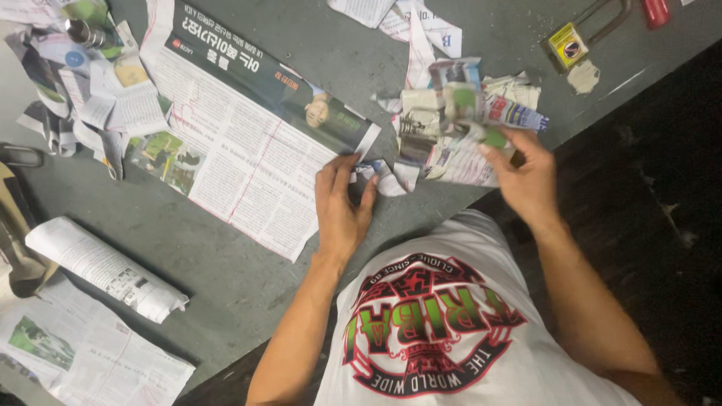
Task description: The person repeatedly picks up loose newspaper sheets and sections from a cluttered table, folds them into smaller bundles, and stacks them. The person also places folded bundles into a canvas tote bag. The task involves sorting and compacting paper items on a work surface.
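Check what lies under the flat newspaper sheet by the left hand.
The newspaper sheet lies on the grey table; the left hand presses its corner. Anything beneath it is covered.

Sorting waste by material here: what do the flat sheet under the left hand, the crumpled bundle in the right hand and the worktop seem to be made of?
Flat sheet: newsprint, matte, thin, with printed columns and fold creases. Crumpled bundle: likely the same paper, torn and wadded, with colour print. Worktop: grey, dull and scuffed; probably painted metal or coated board, unclear which. The left hand rests on the sheet's edge; the right hand holds the bundle.

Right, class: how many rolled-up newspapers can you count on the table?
1. The rolled newspaper lies at the table's left, well apart from the left hand resting by the flat newspaper sheet. Others may hide among the scraps.
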